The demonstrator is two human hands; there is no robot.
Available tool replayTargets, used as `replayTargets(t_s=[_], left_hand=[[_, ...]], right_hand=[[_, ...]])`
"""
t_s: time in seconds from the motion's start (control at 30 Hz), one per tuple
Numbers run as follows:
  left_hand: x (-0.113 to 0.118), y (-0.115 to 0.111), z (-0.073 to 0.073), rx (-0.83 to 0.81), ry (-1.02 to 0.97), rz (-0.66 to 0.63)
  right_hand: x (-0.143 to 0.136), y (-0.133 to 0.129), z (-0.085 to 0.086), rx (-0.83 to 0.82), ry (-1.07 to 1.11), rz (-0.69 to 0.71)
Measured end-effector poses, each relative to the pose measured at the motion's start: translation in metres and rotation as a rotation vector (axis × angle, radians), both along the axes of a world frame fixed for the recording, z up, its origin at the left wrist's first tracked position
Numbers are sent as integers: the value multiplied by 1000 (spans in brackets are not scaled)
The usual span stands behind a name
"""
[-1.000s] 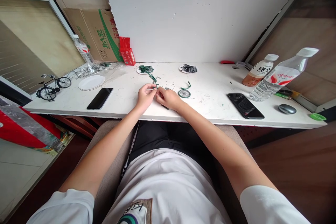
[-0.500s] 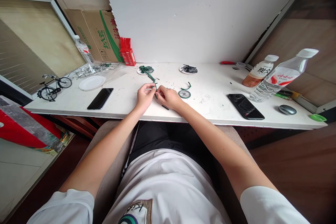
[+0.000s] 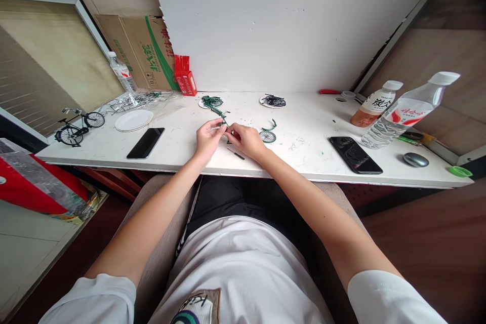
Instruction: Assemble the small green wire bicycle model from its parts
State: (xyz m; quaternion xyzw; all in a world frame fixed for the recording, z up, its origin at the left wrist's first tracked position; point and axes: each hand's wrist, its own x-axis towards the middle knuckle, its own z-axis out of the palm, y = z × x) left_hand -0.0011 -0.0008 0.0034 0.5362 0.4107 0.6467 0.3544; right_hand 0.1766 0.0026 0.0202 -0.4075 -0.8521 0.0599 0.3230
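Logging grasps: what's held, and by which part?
Green bike part, at its end nearest the person, in the left hand's fingertips. Right hand's fingertips meet there; what they grip can't be told.

1 head cam | fwd + dn | near l hand (image 3: 207,143) & r hand (image 3: 246,140), mid-frame | wide over desk (image 3: 304,116)

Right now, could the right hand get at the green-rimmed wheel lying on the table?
Probably yes: the wheel lies close beside the right hand, with nothing visible standing between them. That hand does look busy, though, working against the left hand at the green bicycle piece.
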Motion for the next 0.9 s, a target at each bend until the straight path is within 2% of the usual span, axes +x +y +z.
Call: replayTargets(t_s=[0.57,0.73,0.9], left_hand=[[-2,4,-1,-21,-79,74],[-1,3,1,-48,-182,57],[-2,3,0,-73,-199,10]], right_hand=[[4,4,-3,13,17,74],[3,7,-7,61,60,76],[3,5,-4,92,51,82]])
